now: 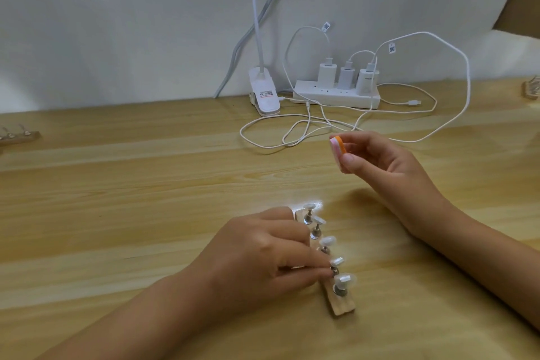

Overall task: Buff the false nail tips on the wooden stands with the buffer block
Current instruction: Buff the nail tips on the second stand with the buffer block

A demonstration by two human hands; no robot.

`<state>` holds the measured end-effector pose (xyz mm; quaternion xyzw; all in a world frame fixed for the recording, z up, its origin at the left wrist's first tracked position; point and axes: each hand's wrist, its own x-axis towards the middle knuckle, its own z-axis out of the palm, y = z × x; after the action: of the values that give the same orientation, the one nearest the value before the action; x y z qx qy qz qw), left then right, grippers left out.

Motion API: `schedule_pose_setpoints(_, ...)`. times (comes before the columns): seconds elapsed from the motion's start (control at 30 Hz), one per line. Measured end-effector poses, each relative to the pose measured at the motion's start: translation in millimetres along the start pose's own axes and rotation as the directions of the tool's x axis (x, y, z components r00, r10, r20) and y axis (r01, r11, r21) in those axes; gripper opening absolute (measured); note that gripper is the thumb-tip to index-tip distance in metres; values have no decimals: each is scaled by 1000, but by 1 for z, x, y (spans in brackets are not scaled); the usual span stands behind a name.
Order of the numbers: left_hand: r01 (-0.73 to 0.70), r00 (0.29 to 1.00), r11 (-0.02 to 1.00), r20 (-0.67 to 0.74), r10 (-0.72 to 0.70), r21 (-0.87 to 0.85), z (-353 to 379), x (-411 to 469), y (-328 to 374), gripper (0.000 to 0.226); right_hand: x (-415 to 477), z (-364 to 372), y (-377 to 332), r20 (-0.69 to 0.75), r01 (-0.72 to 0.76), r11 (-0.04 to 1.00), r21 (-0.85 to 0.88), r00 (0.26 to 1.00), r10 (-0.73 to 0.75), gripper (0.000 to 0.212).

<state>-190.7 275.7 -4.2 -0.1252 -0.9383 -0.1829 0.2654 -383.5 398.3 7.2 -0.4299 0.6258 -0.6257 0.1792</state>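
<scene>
Near the front of the pale wooden desk (146, 213), a narrow light-wood stand (342, 305) lay bearing five pearly white false nail tips (328, 241) on metal pegs (315, 231). The left hand (263, 254) gripped the stand, its fingers seemingly pinching one peg. Well apart and raised off the desk, the right hand (388, 164) pinched a small orange, white and pink buffer block (337, 147) between thumb and fingers.
</scene>
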Motion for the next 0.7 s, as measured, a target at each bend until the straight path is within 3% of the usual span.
schedule_pose_setpoints(0.17, -6, 999, 1000, 51, 5, 1, 7, -1, 0, 17, 1, 3, 0, 75, -141, 972, 189, 989, 129, 32)
schedule_pose_setpoints(0.27, -18, 1000, 999, -1, 18, 29, 8, 1, 4, 13, 2, 3, 0, 110, -221, 929, 298, 974, 196, 35)
schedule_pose_setpoints(0.33, 63, 993, 991, -87, -74, -119, 7, 3, 8, 14, 4, 3, 0, 136, -284, 889, 360, 958, 251, 40)
schedule_pose_setpoints(0.37, 142, 974, 945, -127, -185, -293, 4, 4, 9, 14, 4, 3, -1, 151, -314, 864, 393, 949, 276, 41)
schedule_pose_setpoints(0.47, 285, 836, 643, -143, -529, -711, -5, 8, 8, 13, 6, 0, -3, 236, -401, 778, 484, 916, 325, 39)
schedule_pose_setpoints(0.57, 409, 740, 440, 8, -673, -800, -8, 12, 0, 8, 5, -1, -4, 320, -454, 717, 528, 889, 328, 40)
schedule_pose_setpoints(0.7, 525, 690, 353, 145, -709, -775, -2, 15, -7, 7, 5, 0, -4, 365, -433, 750, 500, 891, 271, 24)
